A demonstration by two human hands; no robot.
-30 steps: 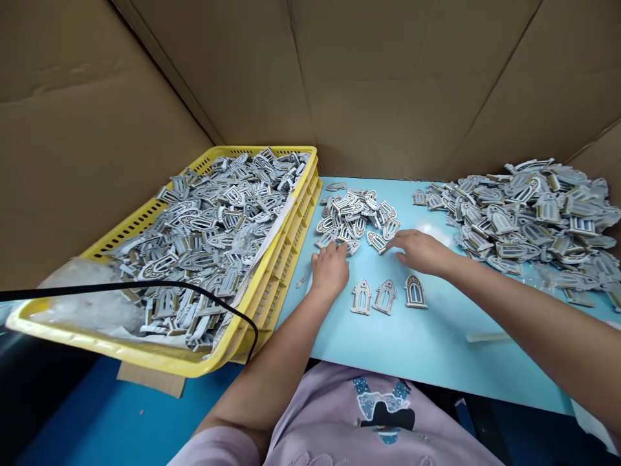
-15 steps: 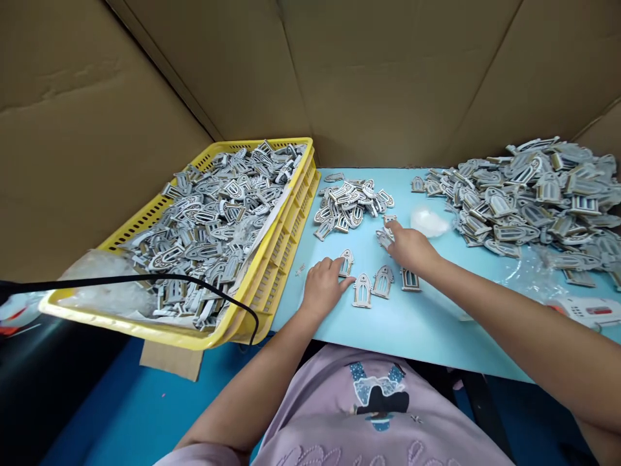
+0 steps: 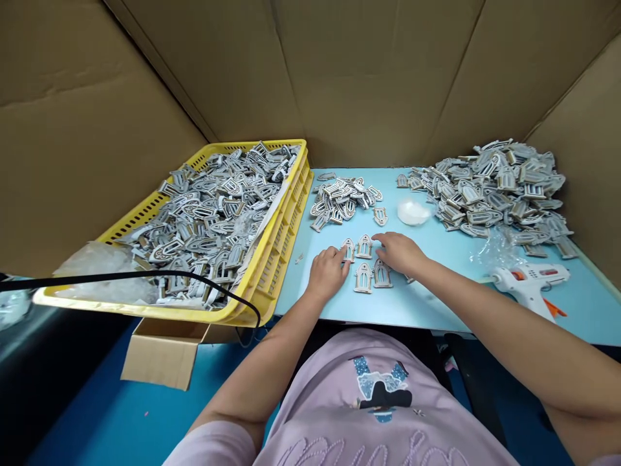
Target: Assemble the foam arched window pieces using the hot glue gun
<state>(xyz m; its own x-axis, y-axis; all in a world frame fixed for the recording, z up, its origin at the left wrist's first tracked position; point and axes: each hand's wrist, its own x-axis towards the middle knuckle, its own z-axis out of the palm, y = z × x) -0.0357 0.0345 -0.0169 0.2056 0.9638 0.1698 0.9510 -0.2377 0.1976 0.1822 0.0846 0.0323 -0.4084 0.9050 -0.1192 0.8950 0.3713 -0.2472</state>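
Observation:
Small arched window-shaped pieces, whitish with brown edges, lie on the pale blue tabletop between my hands. My left hand [image 3: 328, 274] rests at the left, index finger and thumb apart, touching the edge of the upper-left arched piece [image 3: 348, 250]. Beside it lies the upper-right arched piece [image 3: 365, 246]. The index fingertip of my right hand [image 3: 400, 252] is at its right edge, the thumb held lower and apart. Below are a lower-left arched piece [image 3: 363, 278] and a lower-middle arched piece [image 3: 382, 274]. Another arched piece [image 3: 409, 279] is mostly hidden under my right hand.
A yellow crate [image 3: 286, 239] full of pieces stands left, a black cable [image 3: 160, 275] crossing it. Behind my hands are a small pile [image 3: 344, 197], one loose piece [image 3: 380, 216] and a white lump [image 3: 413, 211]. At right are a large pile [image 3: 499, 188] and a glue gun [image 3: 528, 281].
My right hand has come nearer, and an arched piece now lies beside the upper-left one. A loose piece lies exposed where my right hand was. The view has shifted, showing the whole glue gun.

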